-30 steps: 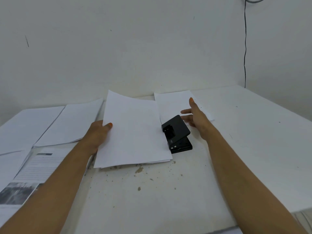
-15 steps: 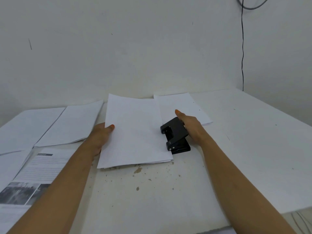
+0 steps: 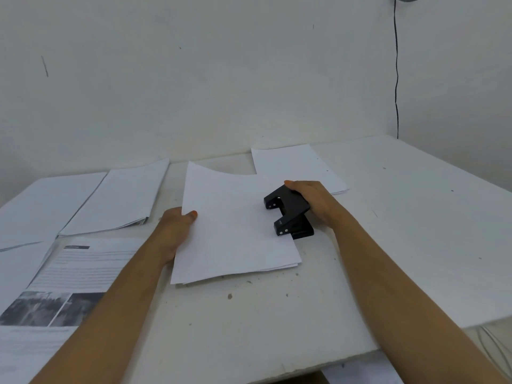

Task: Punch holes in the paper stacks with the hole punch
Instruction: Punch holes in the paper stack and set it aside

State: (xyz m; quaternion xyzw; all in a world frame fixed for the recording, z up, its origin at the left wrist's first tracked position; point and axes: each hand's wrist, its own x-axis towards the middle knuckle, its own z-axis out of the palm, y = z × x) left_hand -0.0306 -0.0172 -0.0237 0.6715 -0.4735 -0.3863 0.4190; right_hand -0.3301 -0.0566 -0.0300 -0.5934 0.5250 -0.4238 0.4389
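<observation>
The thin white paper stack (image 3: 235, 228) looks light and floppy; the left hand (image 3: 177, 228) pinches its left edge. The right hand (image 3: 315, 200) wraps the rigid black metal hole punch (image 3: 289, 210), at the stack's right edge.

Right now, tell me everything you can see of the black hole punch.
The hole punch is black, matte, and looks like metal or hard plastic. Its forked top lever has two prongs, each with small pale rivets at the tip, above a flat base. The lever is raised, not pressed down. It sits on the white table, straddling the right edge of the paper stack. The right hand grips its back end.
</observation>
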